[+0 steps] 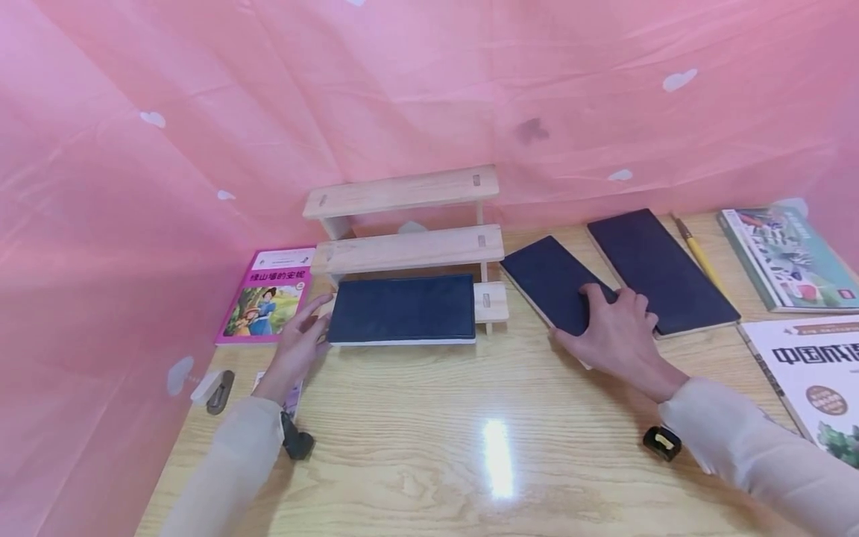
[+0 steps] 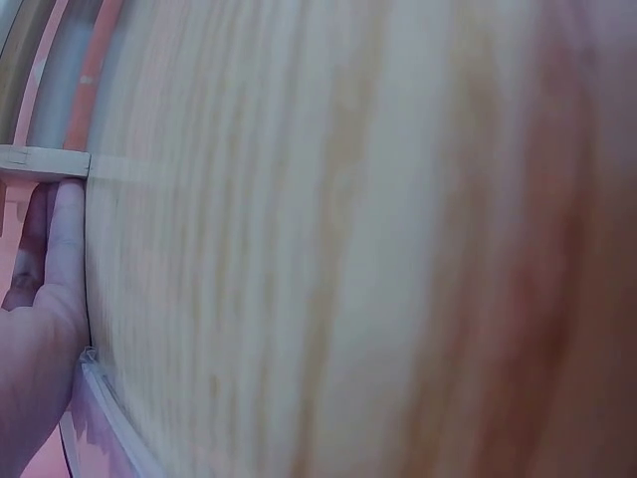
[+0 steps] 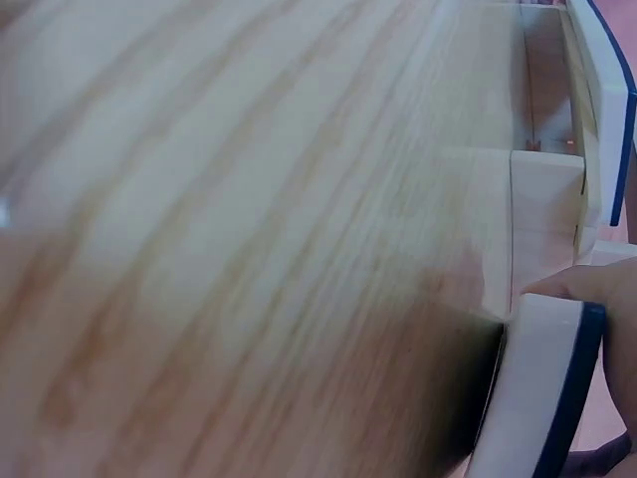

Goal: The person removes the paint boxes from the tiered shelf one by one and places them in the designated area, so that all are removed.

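A three-step wooden shelf (image 1: 409, 250) stands at the back middle. One dark blue notebook (image 1: 403, 309) with white page edges lies on its lowest step. My left hand (image 1: 300, 347) is at the left end of that step, its fingers extended beside the notebook; in the left wrist view the fingertips reach the wooden end of the shelf. My right hand (image 1: 617, 335) spans a second dark blue notebook (image 1: 553, 280) right of the shelf, thumb at its left edge, fingers over its cover. In the right wrist view this notebook's white page edge (image 3: 528, 388) stands close over the table.
A third dark blue notebook (image 1: 664, 272) lies on the right, beside a yellow-handled brush (image 1: 698, 250). Farther right are a green-covered book (image 1: 795, 257) and a white book (image 1: 812, 373). On the left lie a pink-bordered book (image 1: 268, 294) and a small grey-and-white object (image 1: 216, 391).
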Available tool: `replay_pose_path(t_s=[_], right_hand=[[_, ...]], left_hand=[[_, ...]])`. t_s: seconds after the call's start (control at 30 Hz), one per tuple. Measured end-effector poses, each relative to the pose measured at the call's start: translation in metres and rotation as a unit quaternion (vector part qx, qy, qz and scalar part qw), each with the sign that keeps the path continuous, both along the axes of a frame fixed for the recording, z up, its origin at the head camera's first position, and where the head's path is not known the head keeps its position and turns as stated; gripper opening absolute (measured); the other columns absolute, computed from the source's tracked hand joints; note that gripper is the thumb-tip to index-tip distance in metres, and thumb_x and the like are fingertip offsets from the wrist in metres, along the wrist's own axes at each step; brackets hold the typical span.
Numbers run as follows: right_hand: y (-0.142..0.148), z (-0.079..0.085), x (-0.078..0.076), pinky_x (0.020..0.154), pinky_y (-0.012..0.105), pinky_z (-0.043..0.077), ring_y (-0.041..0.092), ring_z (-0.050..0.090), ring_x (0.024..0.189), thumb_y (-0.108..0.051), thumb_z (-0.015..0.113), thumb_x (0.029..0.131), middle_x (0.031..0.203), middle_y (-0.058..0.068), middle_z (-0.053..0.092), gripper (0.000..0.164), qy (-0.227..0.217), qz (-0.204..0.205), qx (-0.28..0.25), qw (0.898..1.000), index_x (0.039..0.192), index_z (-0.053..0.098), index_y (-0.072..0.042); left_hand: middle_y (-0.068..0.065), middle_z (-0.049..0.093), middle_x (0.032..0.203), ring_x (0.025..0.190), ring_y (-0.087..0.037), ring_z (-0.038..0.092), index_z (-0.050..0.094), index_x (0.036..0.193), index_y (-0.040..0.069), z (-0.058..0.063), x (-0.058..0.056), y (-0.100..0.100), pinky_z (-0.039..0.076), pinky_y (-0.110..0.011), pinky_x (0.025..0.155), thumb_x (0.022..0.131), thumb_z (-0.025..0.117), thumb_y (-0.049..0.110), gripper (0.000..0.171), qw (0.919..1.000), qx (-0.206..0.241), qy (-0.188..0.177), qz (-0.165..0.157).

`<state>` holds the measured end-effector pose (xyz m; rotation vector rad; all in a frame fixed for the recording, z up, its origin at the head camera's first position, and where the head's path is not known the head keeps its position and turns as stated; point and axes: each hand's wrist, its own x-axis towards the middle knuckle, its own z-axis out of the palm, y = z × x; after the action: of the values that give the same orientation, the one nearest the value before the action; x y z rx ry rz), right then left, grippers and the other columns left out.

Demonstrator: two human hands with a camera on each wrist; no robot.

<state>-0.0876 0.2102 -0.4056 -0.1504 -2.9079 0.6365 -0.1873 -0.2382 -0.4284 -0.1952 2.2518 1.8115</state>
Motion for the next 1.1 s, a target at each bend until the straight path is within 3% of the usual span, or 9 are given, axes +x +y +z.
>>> replay_pose_path(t_s=[0.17, 0.4, 0.53, 0.7, 0.8, 0.93, 1.1], right_hand=[[0.003, -0.002, 0.000, 0.060, 0.057, 0.029, 0.053, 0.034, 0.089, -0.058, 0.066, 0.068, 0.106, 0.041, 0.035, 0.082, -0.020, 0.011, 0.008, 1.000, 0.122, 0.042, -0.002], [0.006, 0.001, 0.001, 0.060, 0.061, 0.034, 0.053, 0.035, 0.088, -0.066, 0.061, 0.067, 0.101, 0.042, 0.035, 0.092, -0.066, 0.042, 0.061, 0.995, 0.126, 0.035, -0.001], [0.002, 0.010, 0.003, 0.074, 0.064, 0.032, 0.054, 0.032, 0.100, -0.068, 0.059, 0.067, 0.114, 0.041, 0.031, 0.096, -0.058, 0.051, 0.082, 0.994, 0.130, 0.034, -0.001], [-0.010, 0.022, 0.006, 0.088, 0.068, 0.022, 0.054, 0.025, 0.116, -0.073, 0.055, 0.065, 0.133, 0.035, 0.023, 0.100, -0.013, 0.078, 0.088, 0.993, 0.135, 0.031, -0.006], [-0.017, 0.028, 0.009, 0.090, 0.067, 0.023, 0.051, 0.026, 0.119, -0.068, 0.061, 0.063, 0.135, 0.031, 0.026, 0.099, 0.044, 0.110, 0.080, 0.990, 0.137, 0.031, -0.009], [-0.029, 0.037, 0.012, 0.092, 0.066, 0.026, 0.044, 0.024, 0.126, -0.055, 0.071, 0.062, 0.140, 0.024, 0.025, 0.098, 0.115, 0.194, 0.032, 0.974, 0.139, 0.030, -0.012], [-0.045, 0.046, 0.013, 0.093, 0.069, 0.025, 0.032, 0.010, 0.135, -0.050, 0.073, 0.063, 0.148, 0.010, 0.013, 0.098, 0.115, 0.280, -0.012, 0.953, 0.143, 0.024, -0.021]], left_hand=[[-0.010, 0.040, 0.128, 0.115, -0.027, 0.047, 0.047, 0.129, 0.036, -0.001, 0.000, 0.000, 0.044, -0.041, 0.093, 0.094, 0.047, 0.023, 0.037, 0.9999, 0.014, 0.003, -0.002], [-0.006, 0.030, 0.139, 0.121, -0.027, 0.041, 0.047, 0.129, 0.037, -0.003, 0.003, 0.000, 0.044, -0.041, 0.094, 0.094, 0.048, 0.023, 0.038, 1.0000, -0.001, 0.000, -0.002], [-0.008, 0.031, 0.138, 0.119, -0.026, 0.043, 0.046, 0.130, 0.036, 0.001, 0.001, 0.001, 0.046, -0.037, 0.091, 0.093, 0.049, 0.023, 0.038, 0.9999, 0.005, 0.006, -0.007], [-0.005, 0.029, 0.140, 0.121, -0.025, 0.041, 0.046, 0.129, 0.036, 0.009, -0.001, -0.003, 0.045, -0.040, 0.092, 0.094, 0.047, 0.022, 0.038, 0.9999, -0.009, 0.006, -0.008], [-0.002, 0.023, 0.144, 0.125, -0.024, 0.037, 0.046, 0.129, 0.038, 0.010, -0.001, -0.005, 0.043, -0.042, 0.094, 0.095, 0.046, 0.023, 0.038, 0.9999, -0.014, -0.003, -0.010], [-0.001, 0.022, 0.145, 0.126, -0.024, 0.036, 0.046, 0.129, 0.038, 0.007, -0.001, -0.004, 0.042, -0.042, 0.095, 0.095, 0.046, 0.022, 0.038, 0.9999, -0.005, -0.009, -0.005], [-0.005, 0.028, 0.140, 0.123, -0.025, 0.039, 0.045, 0.131, 0.035, 0.002, -0.002, -0.001, 0.044, -0.040, 0.094, 0.094, 0.047, 0.022, 0.039, 0.9999, 0.010, -0.006, -0.004]])
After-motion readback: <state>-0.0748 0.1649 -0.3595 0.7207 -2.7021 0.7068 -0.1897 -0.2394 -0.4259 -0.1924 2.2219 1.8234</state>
